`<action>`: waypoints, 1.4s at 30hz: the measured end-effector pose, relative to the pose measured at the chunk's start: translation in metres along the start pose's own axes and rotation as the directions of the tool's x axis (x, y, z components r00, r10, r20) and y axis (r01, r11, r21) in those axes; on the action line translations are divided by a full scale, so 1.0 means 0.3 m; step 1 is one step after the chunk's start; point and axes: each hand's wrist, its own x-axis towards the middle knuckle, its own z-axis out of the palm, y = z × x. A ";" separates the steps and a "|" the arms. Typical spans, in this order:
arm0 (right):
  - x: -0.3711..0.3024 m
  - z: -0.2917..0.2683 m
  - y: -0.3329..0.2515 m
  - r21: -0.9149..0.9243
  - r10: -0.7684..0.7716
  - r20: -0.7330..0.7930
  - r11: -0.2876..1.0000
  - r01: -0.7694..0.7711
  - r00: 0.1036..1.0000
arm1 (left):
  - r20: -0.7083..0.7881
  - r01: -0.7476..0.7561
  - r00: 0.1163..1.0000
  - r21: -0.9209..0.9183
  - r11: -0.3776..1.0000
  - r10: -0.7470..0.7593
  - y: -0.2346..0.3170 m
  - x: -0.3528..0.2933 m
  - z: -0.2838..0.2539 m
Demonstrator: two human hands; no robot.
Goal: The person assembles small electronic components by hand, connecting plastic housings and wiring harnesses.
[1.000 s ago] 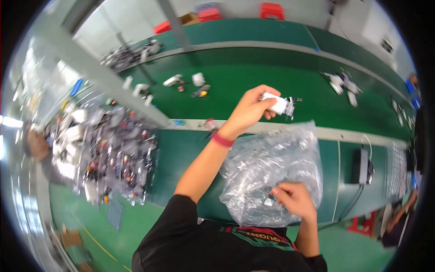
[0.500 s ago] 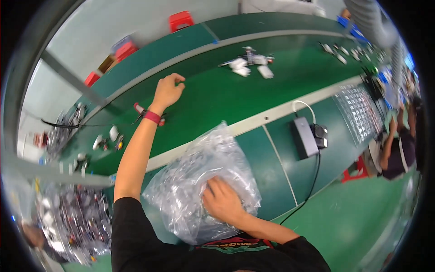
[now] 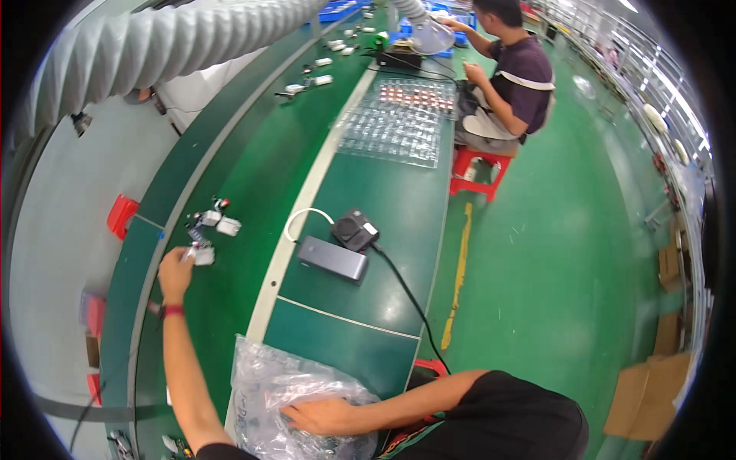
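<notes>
My left hand [image 3: 177,273] reaches far out over the green conveyor belt [image 3: 230,176], its fingertips pinched on a small white part [image 3: 202,256]. Just beyond it lie a few more small white and dark parts [image 3: 215,221]. A red band circles that wrist. My right hand [image 3: 323,415] lies with fingers spread on a crumpled clear plastic bag [image 3: 264,383] of small parts, at the near edge of the green bench [image 3: 399,207] in front of me.
A grey flat box [image 3: 333,259] and a black device [image 3: 355,229] with a black cable and a white cable loop sit mid-bench. Clear blister trays [image 3: 399,123] lie farther on. Another person [image 3: 514,69] sits on a red stool [image 3: 479,172]. A ribbed grey duct [image 3: 176,38] hangs overhead; cardboard boxes [image 3: 652,391] stand right.
The view has swung toward the right along the bench. My left arm has stretched out from above the bag to the belt with the white part. My right hand stays on the bag.
</notes>
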 end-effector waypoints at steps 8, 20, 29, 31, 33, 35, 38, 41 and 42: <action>0.028 -0.073 -0.007 -0.331 -0.457 -0.144 0.858 0.392 0.878 | -0.014 0.188 0.955 -0.744 0.641 -0.296 0.148 -0.621 -0.372; 0.080 -0.228 -0.155 0.594 -0.174 -0.017 0.790 0.150 0.985 | -0.141 0.089 0.756 -0.945 0.315 -0.639 0.299 -1.156 -0.498; 0.184 -0.236 -0.231 0.825 -0.136 -0.159 0.526 0.207 0.978 | -0.292 -0.098 0.801 -0.925 0.366 -0.522 0.284 -1.206 -0.498; 0.194 -0.231 -0.242 0.979 -0.078 -0.016 0.202 0.031 0.997 | -0.360 -0.143 0.809 -0.888 0.438 -0.465 0.302 -1.196 -0.492; 0.216 -0.214 -0.255 0.996 -0.134 -0.070 0.043 0.076 0.989 | -0.322 -0.130 0.803 -0.916 0.380 -0.502 0.342 -1.181 -0.499; 0.223 -0.213 -0.293 0.989 -0.035 -0.081 0.120 0.085 0.996 | -0.255 -0.119 0.813 -0.953 0.279 -0.523 0.362 -1.181 -0.501; 0.234 -0.217 -0.315 0.968 0.058 -0.090 0.239 0.073 0.994 | -0.169 -0.090 0.829 -0.981 0.171 -0.534 0.353 -1.203 -0.490; 0.241 -0.216 -0.269 0.945 -0.032 -0.113 0.305 0.117 0.993 | -0.161 -0.073 0.820 -0.981 0.179 -0.549 0.356 -1.211 -0.480; 0.240 -0.215 -0.253 0.936 -0.132 -0.131 0.311 0.167 0.983 | -0.160 -0.072 0.822 -0.981 0.178 -0.547 0.357 -1.212 -0.477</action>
